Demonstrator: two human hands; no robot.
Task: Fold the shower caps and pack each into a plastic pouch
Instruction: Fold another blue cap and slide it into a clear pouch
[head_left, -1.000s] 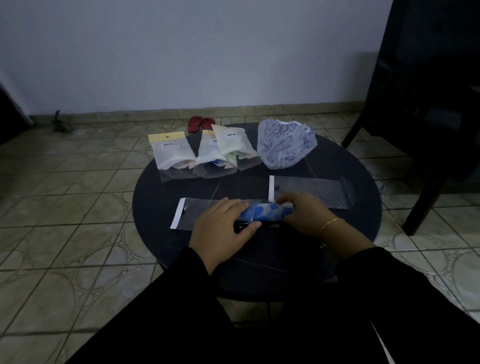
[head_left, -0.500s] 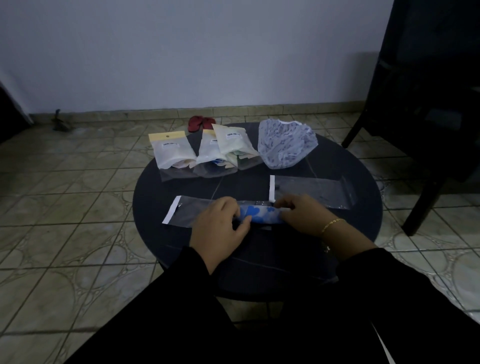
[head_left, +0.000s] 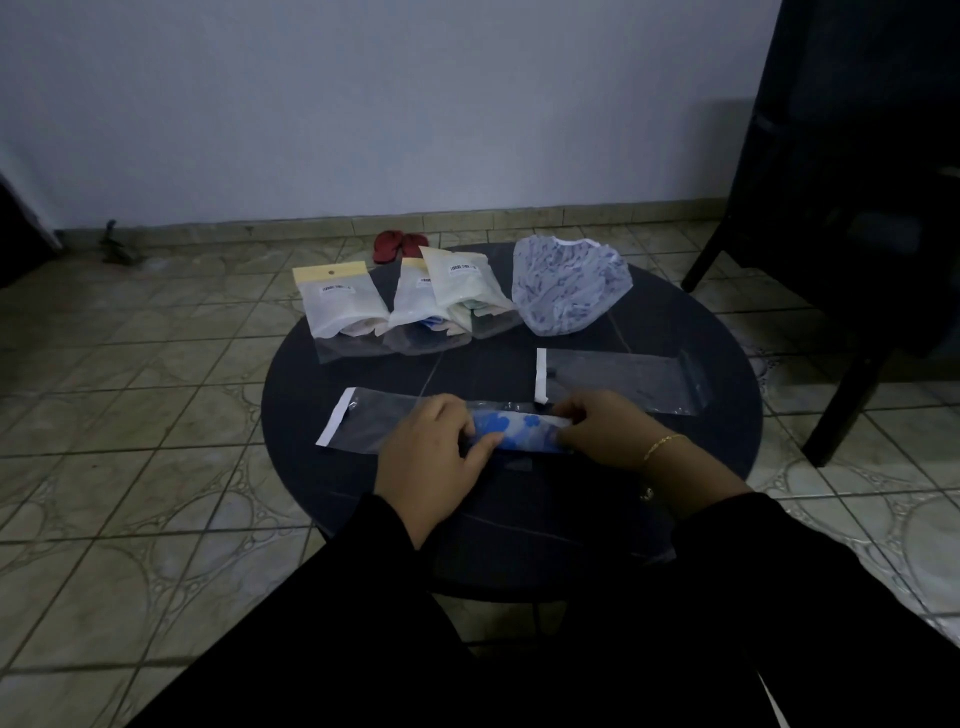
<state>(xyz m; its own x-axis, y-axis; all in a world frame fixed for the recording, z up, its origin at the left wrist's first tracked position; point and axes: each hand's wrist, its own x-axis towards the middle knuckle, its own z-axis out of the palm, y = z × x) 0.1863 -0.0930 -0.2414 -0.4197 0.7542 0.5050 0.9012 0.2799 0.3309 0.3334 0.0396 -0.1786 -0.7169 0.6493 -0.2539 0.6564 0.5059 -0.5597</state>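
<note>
The pouch (head_left: 374, 421) is clear glossy plastic with a white paper-like strip. The worktop (head_left: 519, 499) looks dark and smooth. The floor (head_left: 130, 415) is glazed tile.

1. We see a round dark table (head_left: 675, 322) on a tiled floor (head_left: 130, 405).
2. At its far edge lie three packed pouches (head_left: 410, 296) and a loose cap (head_left: 569, 286).
3. Nearer us lie two clear pouches (head_left: 623, 379).

Dim room — pale wall (head_left: 363, 104), tiled floor (head_left: 130, 415), dark chair (head_left: 857, 208).
</note>
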